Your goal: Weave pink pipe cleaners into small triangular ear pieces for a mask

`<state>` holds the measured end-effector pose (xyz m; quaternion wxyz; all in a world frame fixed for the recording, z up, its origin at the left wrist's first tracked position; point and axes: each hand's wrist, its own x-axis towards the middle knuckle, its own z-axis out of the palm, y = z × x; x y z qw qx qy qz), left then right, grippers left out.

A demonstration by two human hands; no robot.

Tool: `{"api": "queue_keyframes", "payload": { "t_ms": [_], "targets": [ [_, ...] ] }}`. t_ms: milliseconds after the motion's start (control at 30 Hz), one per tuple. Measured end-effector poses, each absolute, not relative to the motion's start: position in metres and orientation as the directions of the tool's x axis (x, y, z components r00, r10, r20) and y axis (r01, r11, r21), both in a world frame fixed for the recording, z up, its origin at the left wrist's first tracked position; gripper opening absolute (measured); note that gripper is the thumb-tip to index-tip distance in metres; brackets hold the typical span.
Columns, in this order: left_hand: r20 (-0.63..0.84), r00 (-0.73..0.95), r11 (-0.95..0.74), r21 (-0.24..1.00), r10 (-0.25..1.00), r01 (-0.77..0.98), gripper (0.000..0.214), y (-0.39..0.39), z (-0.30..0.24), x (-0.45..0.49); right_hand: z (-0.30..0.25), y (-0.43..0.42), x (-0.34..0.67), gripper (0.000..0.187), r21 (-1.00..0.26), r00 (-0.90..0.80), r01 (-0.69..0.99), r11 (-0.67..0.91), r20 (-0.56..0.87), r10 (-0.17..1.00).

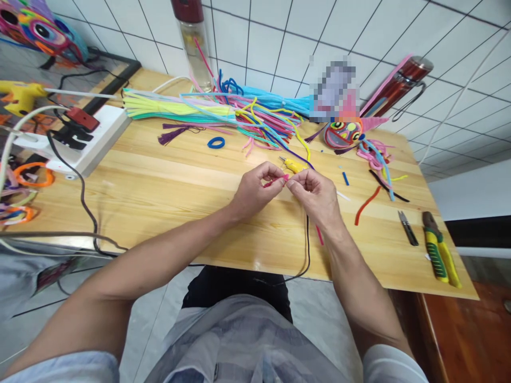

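Over the middle of the wooden table (pixel 159 181), my left hand (pixel 255 191) and my right hand (pixel 315 197) meet fingertip to fingertip. Both pinch a thin pink pipe cleaner (pixel 279 181) between thumb and fingers. One end of it trails down past my right wrist toward the table's front edge. Just behind my hands lies a small yellow glue gun (pixel 294 166) with a dark cord running down off the table.
A big pile of coloured pipe cleaners (pixel 223 114) lies at the back. A colourful mask (pixel 345 133), a blue ring (pixel 216 142), loose pieces, small snips (pixel 408 227) and green-yellow pliers (pixel 439 250) are at right. A white power strip (pixel 91 143) sits left.
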<state>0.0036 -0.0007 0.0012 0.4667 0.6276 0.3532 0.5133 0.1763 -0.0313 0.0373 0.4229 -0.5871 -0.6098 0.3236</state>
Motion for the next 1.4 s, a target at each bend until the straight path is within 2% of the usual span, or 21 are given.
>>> {"api": "queue_keyframes", "payload": {
  "t_ms": [100,200,367,533,667,800,1400],
  "targets": [
    [0.199,0.301,-0.144,0.970,0.933,-0.194,0.017,0.001,0.002,0.004,0.038,-0.030,0.178,0.033,-0.878,0.053,0.463,0.119,0.161,0.986],
    [0.136,0.367,-0.030,0.960,0.920,-0.280,0.025,0.004,0.004,0.003,0.039,-0.030,0.178,0.033,-0.868,0.058,0.477,0.139,0.188,0.980],
    [0.040,0.462,0.120,0.943,0.886,-0.311,0.033,0.008,0.006,-0.001,0.038,-0.029,0.179,0.032,-0.856,0.054,0.494,0.152,0.205,0.977],
    [-0.042,0.501,0.222,0.926,0.864,-0.304,0.033,0.011,0.007,-0.002,0.037,-0.029,0.181,0.031,-0.871,0.062,0.477,0.113,0.161,0.985],
    [-0.076,0.468,0.249,0.914,0.880,-0.320,0.033,0.009,0.009,-0.001,0.038,-0.029,0.181,0.029,-0.880,0.069,0.468,0.085,0.133,0.989],
    [-0.102,0.471,0.247,0.934,0.876,-0.258,0.036,0.007,0.009,-0.001,0.037,-0.029,0.180,0.030,-0.856,0.053,0.503,0.118,0.168,0.984],
    [-0.031,0.503,0.204,0.935,0.864,-0.292,0.037,0.011,0.001,0.000,0.039,-0.027,0.189,0.011,-0.733,-0.050,0.646,0.210,0.235,0.971]
  ]
}}
